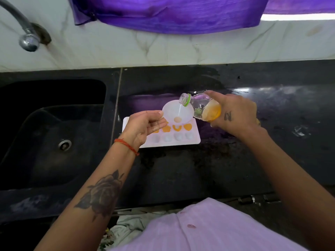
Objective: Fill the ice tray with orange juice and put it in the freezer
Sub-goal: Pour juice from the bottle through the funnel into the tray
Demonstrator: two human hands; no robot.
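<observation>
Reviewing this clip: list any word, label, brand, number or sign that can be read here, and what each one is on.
None can be read.
Bottle: clear, no printed label showing.
Back of the right hand: a dark tattoo mark, too blurred to read as a letter.
Ice tray and funnel: plain white, no marking.

Red thread bracelet (126,144), rose tattoo (102,193) (left forearm), lilac shirt (208,230), bare arms.

A home kitchen is shown: a black stone tabletop (235,160) is set with a sink (50,142), a metal tap (27,37) is mounted on marble wall tiles (163,49).
</observation>
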